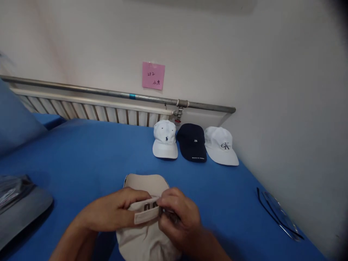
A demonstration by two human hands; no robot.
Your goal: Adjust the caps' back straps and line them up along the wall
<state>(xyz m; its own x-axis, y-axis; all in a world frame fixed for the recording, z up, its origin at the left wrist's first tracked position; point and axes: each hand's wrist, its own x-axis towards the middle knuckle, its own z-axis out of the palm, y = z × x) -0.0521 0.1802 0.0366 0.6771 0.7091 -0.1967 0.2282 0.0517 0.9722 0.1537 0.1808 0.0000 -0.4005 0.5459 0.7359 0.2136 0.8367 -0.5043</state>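
Observation:
A beige baseball cap (pixel 146 183) lies low in the middle of the view, its brim pointing away from me and its back strap (pixel 146 216) facing up. My left hand (pixel 119 212) is closed on the left side of the cap, thumb and fingers around the strap's end. From the right, my right hand (pixel 179 215) pinches the other end of the strap beside a dark metal buckle (pixel 147 206). The right fingertips partly cover the buckle area. Much of the crown is hidden beneath both hands.
Along the back of the blue surface (pixel 89 152) stand a white cap (pixel 165 139), a navy cap (pixel 191 142) and another white cap (pixel 220 145). Eyeglasses (pixel 280 215) lie at right, a grey cap (pixel 24 214) at left. Behind are a pipe (pixel 108 92) and radiator (pixel 103 114).

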